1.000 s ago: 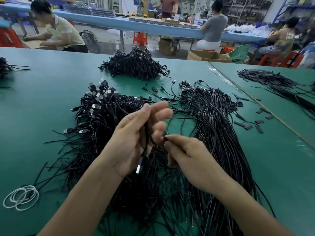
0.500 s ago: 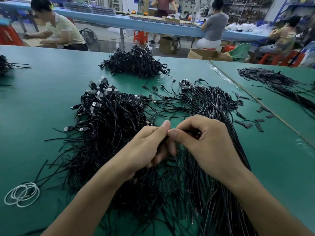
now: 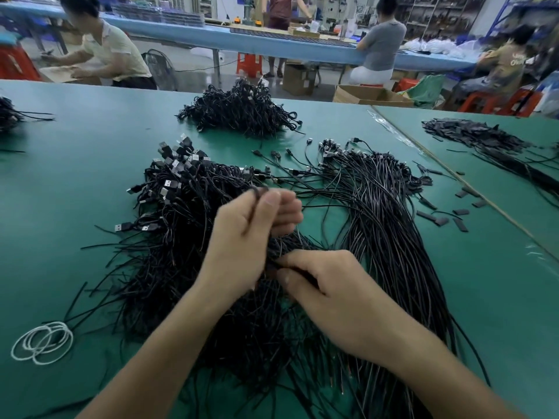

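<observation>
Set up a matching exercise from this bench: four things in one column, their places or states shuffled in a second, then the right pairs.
Things:
1. white loops
2. heap of coiled cables
3. short black strips
4. left hand

Places or states:
A. far middle of the green table
B. near left of the table
C. gripping a folded black cable
D. scattered right of the long cables

Pairs: 1-B; 2-A; 3-D; 4-C.

Thin black cable point(image 3: 257, 192) looped upright, held above the heap point(image 3: 181, 267)
</observation>
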Tool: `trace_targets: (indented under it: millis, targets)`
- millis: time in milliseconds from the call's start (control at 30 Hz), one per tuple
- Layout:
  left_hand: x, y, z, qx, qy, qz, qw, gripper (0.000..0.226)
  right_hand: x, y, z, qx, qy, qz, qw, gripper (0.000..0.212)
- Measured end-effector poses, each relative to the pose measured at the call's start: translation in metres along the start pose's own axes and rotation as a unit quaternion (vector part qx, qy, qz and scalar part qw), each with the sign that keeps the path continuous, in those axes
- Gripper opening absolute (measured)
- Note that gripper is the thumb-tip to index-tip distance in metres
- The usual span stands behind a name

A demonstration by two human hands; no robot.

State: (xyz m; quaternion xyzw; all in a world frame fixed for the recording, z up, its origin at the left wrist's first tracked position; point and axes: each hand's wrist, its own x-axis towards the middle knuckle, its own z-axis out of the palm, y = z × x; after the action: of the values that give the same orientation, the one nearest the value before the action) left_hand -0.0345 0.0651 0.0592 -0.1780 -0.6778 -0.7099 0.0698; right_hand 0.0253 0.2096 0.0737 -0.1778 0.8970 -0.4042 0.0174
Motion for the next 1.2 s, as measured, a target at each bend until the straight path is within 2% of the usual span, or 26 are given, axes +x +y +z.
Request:
trace_targets:
  millis: [67, 100, 167, 267, 333, 433, 533, 700, 767, 833, 867, 967, 1033, 1067, 1133, 1200]
  targets:
    - [-0.004, -0.005, 0.003, 0.147, -0.037, 0.013, 0.988, 0.026, 0.001, -0.002, -0.011, -0.074, 0.011, -0.024, 0.997, 0.023]
    - [-0.005, -0.006, 0.004, 0.177, -0.062, 0.002, 0.982, 0.031, 0.001, -0.002, -0.017, -0.11, 0.03, -0.036, 0.993, 0.02]
    - [-0.007, -0.003, 0.004, 0.154, -0.115, -0.048, 0.98, 0.044, 0.003, -0.002, -0.028, -0.138, 0.095, -0.05, 0.985, 0.012]
    - [-0.009, 0.008, 0.003, 0.068, -0.183, -0.133, 0.972, 0.054, 0.006, 0.001, -0.04, -0.039, 0.166, -0.053, 0.984, 0.005]
    - [-0.01, 0.013, 0.001, 0.016, -0.225, -0.156, 0.962, 0.056, 0.008, 0.004, -0.042, 0.064, 0.136, -0.048, 0.987, 0.009]
    - [-0.011, 0.017, -0.005, -0.043, -0.266, -0.176, 0.947, 0.062, 0.008, 0.007, -0.04, 0.207, 0.067, -0.052, 0.975, 0.014]
    - [-0.011, 0.018, -0.001, -0.03, -0.23, -0.186, 0.955, 0.06, 0.008, 0.008, -0.04, 0.181, 0.073, -0.045, 0.98, 0.015]
    - [-0.008, 0.004, 0.005, 0.005, -0.106, -0.143, 0.984, 0.054, 0.012, 0.005, -0.035, 0.034, 0.128, -0.054, 0.99, 0.015]
    - [-0.006, 0.004, 0.007, -0.072, -0.108, -0.187, 0.974, 0.041, 0.014, 0.002, -0.031, 0.009, 0.146, -0.077, 0.986, 0.017]
    - [-0.004, 0.009, 0.011, -0.185, -0.143, -0.274, 0.933, 0.053, 0.017, 0.001, -0.027, -0.002, 0.158, -0.099, 0.983, 0.016]
    - [-0.004, 0.009, 0.011, -0.203, -0.161, -0.304, 0.917, 0.063, 0.019, 0.0, -0.026, -0.001, 0.163, -0.106, 0.981, 0.016]
    - [-0.005, 0.005, 0.007, -0.115, -0.194, -0.316, 0.922, 0.075, 0.026, 0.004, -0.023, 0.032, 0.191, -0.104, 0.975, 0.015]
    - [-0.005, 0.001, 0.003, -0.071, -0.158, -0.301, 0.938, 0.069, 0.029, 0.011, -0.02, 0.072, 0.199, -0.089, 0.973, 0.01]
    - [-0.005, 0.0, 0.001, -0.063, -0.133, -0.291, 0.945, 0.067, 0.031, 0.016, -0.018, 0.082, 0.198, -0.069, 0.974, 0.005]
    - [-0.002, -0.001, -0.004, -0.063, -0.079, -0.261, 0.96, 0.065, 0.031, 0.031, -0.015, 0.053, 0.168, 0.001, 0.984, 0.02]
    - [0.0, 0.0, -0.007, -0.084, -0.037, -0.227, 0.969, 0.062, 0.028, 0.048, -0.009, -0.018, 0.061, 0.072, 0.995, 0.021]
